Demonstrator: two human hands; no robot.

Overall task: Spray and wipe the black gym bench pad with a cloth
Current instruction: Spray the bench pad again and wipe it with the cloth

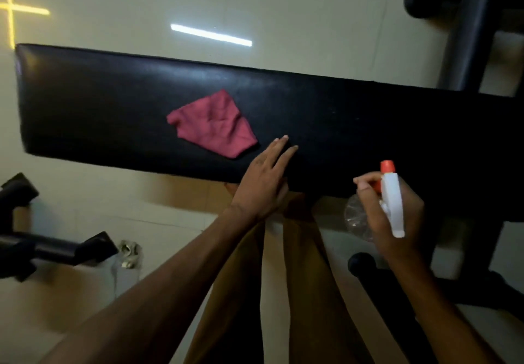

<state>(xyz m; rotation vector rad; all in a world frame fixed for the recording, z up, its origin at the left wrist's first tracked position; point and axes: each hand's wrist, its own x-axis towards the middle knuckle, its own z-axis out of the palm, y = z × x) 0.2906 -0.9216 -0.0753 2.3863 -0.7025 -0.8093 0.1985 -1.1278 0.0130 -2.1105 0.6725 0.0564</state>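
The black bench pad [113, 108] stretches across the view from left to right. A crumpled pink-red cloth [215, 124] lies on the pad near its middle, held by nothing. My left hand [265, 182] rests flat over the pad's near edge, fingers stretched out, just right of the cloth and apart from it. My right hand [397, 216] grips a clear spray bottle [390, 199] with a white head and orange nozzle. The nozzle points up toward the pad's right part, and a finger lies on the trigger.
Black frame tubes [465, 32] of gym equipment stand at the upper right, more black bars [51, 247] lie on the pale tiled floor at lower left. A bench support [467, 250] is under the pad at right. My legs in brown trousers [297, 293] are below.
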